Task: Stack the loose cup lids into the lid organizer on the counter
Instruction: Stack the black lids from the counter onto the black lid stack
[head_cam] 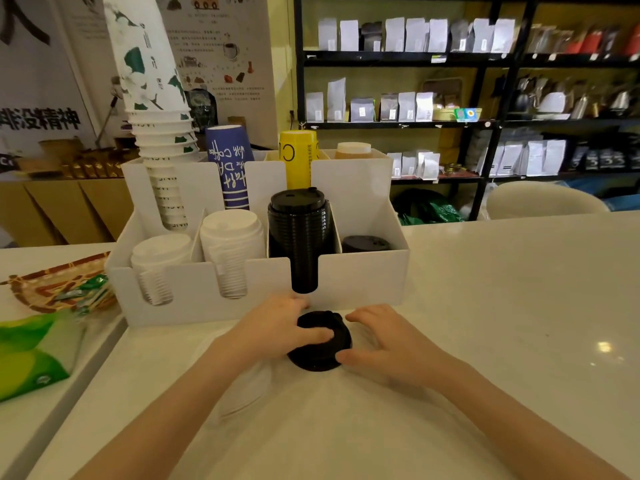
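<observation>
A short stack of black cup lids lies on the white counter just in front of the white lid organizer. My left hand rests on top of the stack, thumb across it. My right hand touches its right side with fingers spread. In the organizer, a tall stack of black lids fills the third front slot. A low stack of black lids sits in the fourth slot. Two stacks of white lids fill the left slots.
Paper cup stacks stand in the organizer's back row. Left of it lie a woven basket and a green packet. White lids lie on the counter under my left forearm. The white counter stretches right.
</observation>
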`<state>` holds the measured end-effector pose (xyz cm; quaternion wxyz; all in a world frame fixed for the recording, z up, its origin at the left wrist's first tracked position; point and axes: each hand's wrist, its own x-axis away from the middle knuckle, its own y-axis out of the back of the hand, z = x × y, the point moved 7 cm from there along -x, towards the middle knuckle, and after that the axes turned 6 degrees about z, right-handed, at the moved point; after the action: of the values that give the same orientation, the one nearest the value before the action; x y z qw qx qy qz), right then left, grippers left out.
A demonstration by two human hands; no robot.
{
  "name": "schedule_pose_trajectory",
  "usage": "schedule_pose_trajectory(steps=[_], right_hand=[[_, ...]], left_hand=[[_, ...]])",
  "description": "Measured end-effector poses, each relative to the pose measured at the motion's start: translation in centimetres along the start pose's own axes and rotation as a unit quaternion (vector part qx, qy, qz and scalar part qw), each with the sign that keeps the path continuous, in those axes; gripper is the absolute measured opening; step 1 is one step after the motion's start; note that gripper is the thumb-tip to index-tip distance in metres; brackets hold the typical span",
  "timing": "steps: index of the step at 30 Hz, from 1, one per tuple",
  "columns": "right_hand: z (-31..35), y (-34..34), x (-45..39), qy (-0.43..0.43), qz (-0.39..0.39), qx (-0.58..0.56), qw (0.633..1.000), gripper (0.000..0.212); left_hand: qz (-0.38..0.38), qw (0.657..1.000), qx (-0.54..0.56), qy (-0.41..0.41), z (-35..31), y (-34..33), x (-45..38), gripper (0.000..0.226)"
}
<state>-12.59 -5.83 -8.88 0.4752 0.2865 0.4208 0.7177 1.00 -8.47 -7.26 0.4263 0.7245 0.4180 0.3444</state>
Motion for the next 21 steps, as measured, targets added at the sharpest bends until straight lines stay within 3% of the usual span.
schedule_pose_trajectory(steps=[4,8,21], right_hand=[[0.1,-0.6,-0.2,0.015,-0.004,0.018,1.0,0.068],[-0.1,-1.0,-0.3,0.021,-0.006,0.012,1.0,0.064],[1.0,3.1,0.4,0.054,-0.066,-0.163,0.983,0.049]], left_hand=[[0.049,0.999,-0.019,0.013,0.4,-0.8,0.0,0.066],[0.057,0.998,-0.026,-0.003,0.4,-0.8,0.0,0.059],[0.0,0.999,-0.03,-0.04,-2.4,4.4,2.6,0.067]])
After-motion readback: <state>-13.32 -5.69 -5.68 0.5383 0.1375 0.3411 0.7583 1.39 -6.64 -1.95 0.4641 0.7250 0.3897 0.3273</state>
